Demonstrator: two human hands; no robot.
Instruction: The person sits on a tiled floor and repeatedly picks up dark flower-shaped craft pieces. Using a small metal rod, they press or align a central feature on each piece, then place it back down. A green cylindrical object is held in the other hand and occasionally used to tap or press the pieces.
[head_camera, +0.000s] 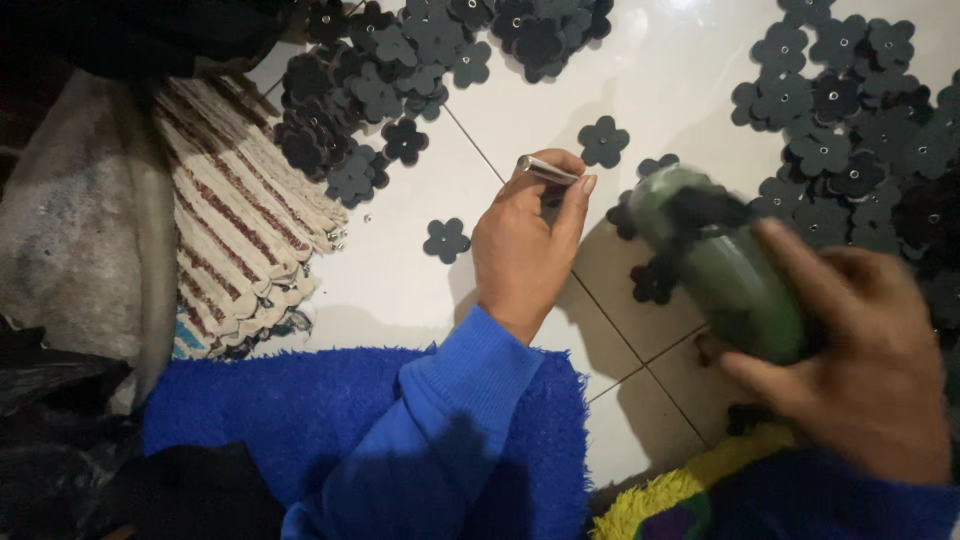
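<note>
Two hands busy: my left hand (520, 250) pinched a thin metal punch (547, 170), my right hand (860, 360) gripped a green bottle (725, 265), many dark flowers (840, 130) already heaped.

The floor of shiny white tiles (690, 90) has thin dark lines between the tiles. Many dark flat flower shapes (380, 95) lie on it in heaps, top left and right. One small dark flower (446, 240) lies alone. A striped woven rug (240, 220) and a fluffy blue mat (300, 410) lie there too.
</note>
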